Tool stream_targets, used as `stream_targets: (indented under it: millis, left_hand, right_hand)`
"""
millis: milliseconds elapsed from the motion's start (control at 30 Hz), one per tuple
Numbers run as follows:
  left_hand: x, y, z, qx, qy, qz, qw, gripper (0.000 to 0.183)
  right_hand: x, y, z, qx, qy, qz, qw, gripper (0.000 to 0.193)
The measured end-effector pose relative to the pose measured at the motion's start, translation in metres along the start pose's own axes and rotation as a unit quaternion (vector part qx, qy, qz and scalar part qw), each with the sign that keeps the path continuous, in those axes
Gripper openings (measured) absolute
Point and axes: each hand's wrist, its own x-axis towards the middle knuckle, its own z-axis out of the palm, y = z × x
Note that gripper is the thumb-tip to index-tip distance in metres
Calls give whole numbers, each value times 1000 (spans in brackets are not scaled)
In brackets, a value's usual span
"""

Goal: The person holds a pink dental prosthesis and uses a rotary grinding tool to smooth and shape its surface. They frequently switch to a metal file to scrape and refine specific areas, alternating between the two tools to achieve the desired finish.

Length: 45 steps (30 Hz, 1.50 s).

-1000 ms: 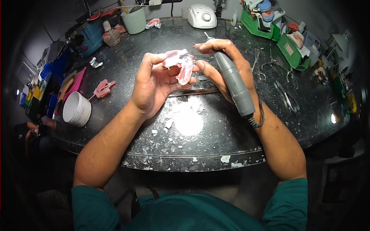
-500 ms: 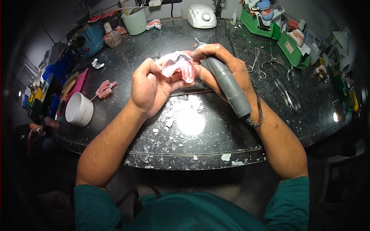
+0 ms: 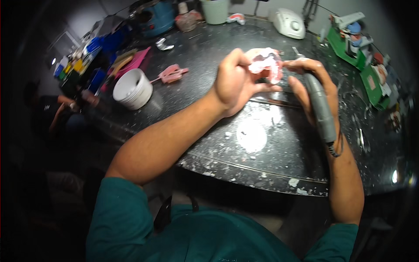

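My left hand (image 3: 231, 83) is closed around a pink and white denture piece (image 3: 276, 72), thumb on its near side and fingers beneath. The piece is arch-shaped, with a dark grey patch at its middle. My right hand (image 3: 327, 76) grips a grey rotary handpiece (image 3: 322, 109), which lies between thumb and fingers with its coiled cord trailing over the wrist. A thin metal tip (image 3: 297, 51) shows beyond the right fingers. The right index finger reaches close to the denture piece; whether it touches is blurred. The right thumb stands apart from the piece.
White chips dot the black worktop (image 3: 209, 135). To the left are a white bucket (image 3: 142, 97), a pink openwork piece (image 3: 171, 74) and a magenta sheet (image 3: 139, 60). A white control box (image 3: 289, 25) and green bins (image 3: 342, 50) stand behind. Another person (image 3: 52, 114) is at far left.
The view has turned left, so the bench appears shifted right. My right hand and handpiece have drawn away from the denture piece, which stays in my left hand.
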Motion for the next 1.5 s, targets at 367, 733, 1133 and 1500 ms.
stream_targets:
  millis: [367, 733, 1133, 1500]
  left_hand:
    - [0, -1, 4, 54, 46, 21, 997, 66]
    - [-2, -1, 6, 65, 59, 25, 996, 62]
    - [-5, 2, -1, 3, 63, 6, 998, 58]
    - [-2, -2, 2, 11, 5, -4, 1000, 55]
  right_hand:
    - [-2, 10, 8, 46, 23, -9, 999, 31]
    - [-3, 11, 8, 23, 2, -16, 1000, 35]
    - [2, -15, 6, -20, -8, 16, 1000, 27]
    - [1, 8, -5, -5, 58, -37, 998, 33]
